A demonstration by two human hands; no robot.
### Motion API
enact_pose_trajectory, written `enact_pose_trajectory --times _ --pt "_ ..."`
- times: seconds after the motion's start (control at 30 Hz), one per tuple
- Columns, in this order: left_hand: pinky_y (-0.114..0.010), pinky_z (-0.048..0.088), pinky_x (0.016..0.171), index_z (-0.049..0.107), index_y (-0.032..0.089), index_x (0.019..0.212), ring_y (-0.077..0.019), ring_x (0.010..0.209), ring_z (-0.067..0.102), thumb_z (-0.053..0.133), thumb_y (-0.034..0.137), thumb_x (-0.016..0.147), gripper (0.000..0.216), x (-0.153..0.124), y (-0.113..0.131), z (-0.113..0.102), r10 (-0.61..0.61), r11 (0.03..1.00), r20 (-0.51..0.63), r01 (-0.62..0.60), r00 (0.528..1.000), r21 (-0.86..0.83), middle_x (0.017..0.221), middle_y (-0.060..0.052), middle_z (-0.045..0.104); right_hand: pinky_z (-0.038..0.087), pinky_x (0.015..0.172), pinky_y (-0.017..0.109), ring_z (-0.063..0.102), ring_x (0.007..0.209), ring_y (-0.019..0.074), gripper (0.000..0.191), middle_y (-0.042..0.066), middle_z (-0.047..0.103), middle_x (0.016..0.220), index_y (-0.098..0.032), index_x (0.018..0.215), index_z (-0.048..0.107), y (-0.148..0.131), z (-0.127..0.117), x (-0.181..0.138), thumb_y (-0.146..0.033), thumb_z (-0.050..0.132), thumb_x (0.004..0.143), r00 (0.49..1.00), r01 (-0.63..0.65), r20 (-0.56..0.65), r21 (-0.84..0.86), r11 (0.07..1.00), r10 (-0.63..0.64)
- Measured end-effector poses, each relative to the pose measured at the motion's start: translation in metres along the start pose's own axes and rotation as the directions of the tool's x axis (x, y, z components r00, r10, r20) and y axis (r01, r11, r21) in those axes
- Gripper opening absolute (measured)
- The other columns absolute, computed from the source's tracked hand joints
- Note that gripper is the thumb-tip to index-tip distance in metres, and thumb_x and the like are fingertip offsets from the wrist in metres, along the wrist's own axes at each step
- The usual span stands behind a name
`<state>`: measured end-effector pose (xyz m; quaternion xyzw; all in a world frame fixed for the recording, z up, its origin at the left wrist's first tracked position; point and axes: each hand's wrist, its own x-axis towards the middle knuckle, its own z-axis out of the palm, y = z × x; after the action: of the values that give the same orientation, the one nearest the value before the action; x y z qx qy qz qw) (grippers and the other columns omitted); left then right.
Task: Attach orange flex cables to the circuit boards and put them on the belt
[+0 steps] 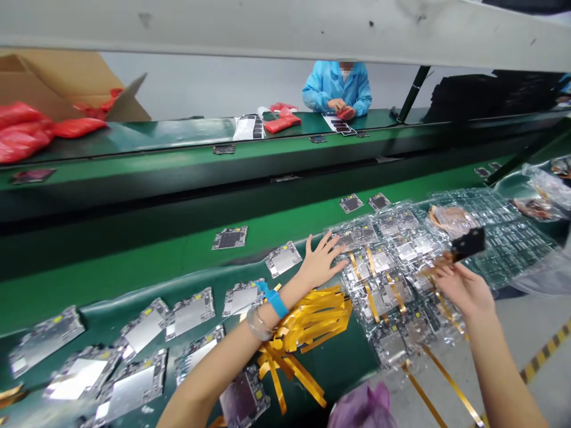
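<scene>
Here's the right hand point(466, 291), out over the right side of the desk point(341, 353), and its grip is closed: thumb and fingers pinch a dark piece point(468, 242), up above the clear tray point(371, 334). A blurred gold strip shows by those fingertips; whether they have hold of that too, I can't tell.

Over to the left hand point(317, 264), and what a contrast! Fingers spread wide, palm down, grip open with nothing in it, right at the tray's left edge; contact there is hard to call. A blue strap point(277, 303) circles that wrist, a clear bracelet point(259, 324) just behind it.

The tray is loaded with boards, gold strips lying across several, and two longer strips point(452, 383) hang off the near side. Below the left wrist sits a big loose pile of gold strips point(316, 315), and further left, silver boards point(190, 313) are scattered on the desk.

Beyond runs the green belt point(134, 261), a few dark boards point(229, 238) on it. And on the far side, a co-worker in a blue jacket point(319, 89), both hands on a red packet point(345, 113)!
</scene>
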<state>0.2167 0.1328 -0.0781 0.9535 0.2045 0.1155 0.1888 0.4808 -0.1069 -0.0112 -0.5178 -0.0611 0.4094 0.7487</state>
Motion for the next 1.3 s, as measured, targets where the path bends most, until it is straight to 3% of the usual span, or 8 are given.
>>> enact_pose_trajectory --times 0.27,0.43,0.6,0.73,0.83,0.9,1.07,1.3 --pt "-0.069 0.0 0.117 0.058 0.026 0.134 -0.0343 0.15 0.025 0.049 0.048 0.1 0.042 0.003 0.008 -0.002 -0.018 1.0 0.0 0.018 1.0 -0.004 0.153 -0.013 0.048 0.027 0.04 0.023 0.011 0.05 0.0116 0.026 -0.007 0.018 0.069 -0.023 0.07 0.042 0.004 -0.032 -0.051 -0.02 0.066 0.08 0.978 0.192 -0.104 0.091 0.977 -0.183" --pt "-0.061 0.016 0.116 0.06 0.028 0.13 -0.0324 0.145 0.031 0.051 0.056 0.098 0.043 0.006 0.005 -0.004 -0.045 0.999 -0.023 0.044 0.999 -0.028 0.151 -0.01 0.049 0.031 0.044 0.026 0.019 0.052 0.0105 0.026 -0.005 0.027 0.069 -0.022 0.069 0.049 0.016 -0.056 -0.067 -0.025 0.074 0.074 0.945 0.26 -0.214 0.024 0.965 -0.249" --pt "-0.05 0.027 0.113 0.051 0.023 0.139 -0.0299 0.144 0.031 0.046 0.044 0.102 0.043 0.035 -0.009 -0.003 -0.156 0.987 -0.124 0.151 0.98 -0.048 0.155 -0.012 0.043 0.048 0.068 0.033 0.044 0.064 0.0131 0.019 0.0 0.051 0.079 -0.021 0.07 0.064 0.023 -0.112 -0.087 -0.025 0.081 0.063 0.72 0.522 -0.446 -0.156 0.838 -0.531" --pt "-0.057 0.029 0.108 0.058 0.015 0.129 -0.0361 0.134 0.04 0.05 0.032 0.1 0.034 0.067 -0.017 0.001 -0.243 0.97 -0.163 0.233 0.956 -0.075 0.136 -0.019 0.06 0.045 0.061 0.025 0.05 0.064 0.0111 0.017 -0.002 0.056 0.074 -0.017 0.07 0.062 0.042 -0.153 -0.088 -0.021 0.077 0.078 0.568 0.578 -0.564 -0.245 0.779 -0.599" --pt "-0.054 0.032 0.105 0.066 0.017 0.102 -0.0332 0.115 0.054 0.05 0.022 0.098 0.018 0.08 -0.011 -0.003 -0.243 0.967 -0.18 0.224 0.953 -0.12 0.105 -0.015 0.071 0.046 0.058 0.023 0.053 0.06 0.0093 0.024 -0.003 0.057 0.074 -0.014 0.077 0.058 0.057 -0.164 -0.079 -0.029 0.065 0.094 0.598 0.556 -0.566 -0.216 0.803 -0.567" --pt "-0.05 0.037 0.102 0.064 0.017 0.095 -0.0309 0.109 0.056 0.048 0.02 0.098 0.017 0.081 0.0 -0.011 -0.227 0.967 -0.207 0.195 0.952 -0.164 0.102 -0.013 0.07 0.049 0.061 0.025 0.051 0.058 0.0089 0.026 -0.004 0.056 0.071 -0.015 0.074 0.055 0.062 -0.164 -0.073 -0.03 0.069 0.09 0.62 0.557 -0.553 -0.19 0.808 -0.557" --pt "-0.039 0.046 0.087 0.055 0.019 0.103 -0.0263 0.093 0.064 0.039 0.028 0.103 0.018 0.059 0.045 -0.042 -0.232 0.936 -0.257 0.143 0.938 -0.322 0.096 -0.01 0.068 0.055 0.071 0.035 0.045 0.055 0.0084 0.03 -0.007 0.052 0.067 -0.018 0.064 0.049 0.053 -0.161 -0.07 -0.021 0.079 0.065 0.65 0.577 -0.534 -0.115 0.809 -0.54" --pt "-0.027 0.05 0.061 0.04 0.024 0.105 -0.0146 0.058 0.064 0.028 0.039 0.107 0.02 0.008 0.106 -0.068 -0.319 0.782 -0.222 0.123 0.922 -0.61 0.085 0.0 0.066 0.059 0.076 0.046 0.046 0.057 0.0134 0.021 -0.006 0.055 0.069 -0.022 0.064 0.057 0.032 -0.16 -0.083 -0.02 0.077 0.062 0.687 0.578 -0.508 -0.05 0.814 -0.519"
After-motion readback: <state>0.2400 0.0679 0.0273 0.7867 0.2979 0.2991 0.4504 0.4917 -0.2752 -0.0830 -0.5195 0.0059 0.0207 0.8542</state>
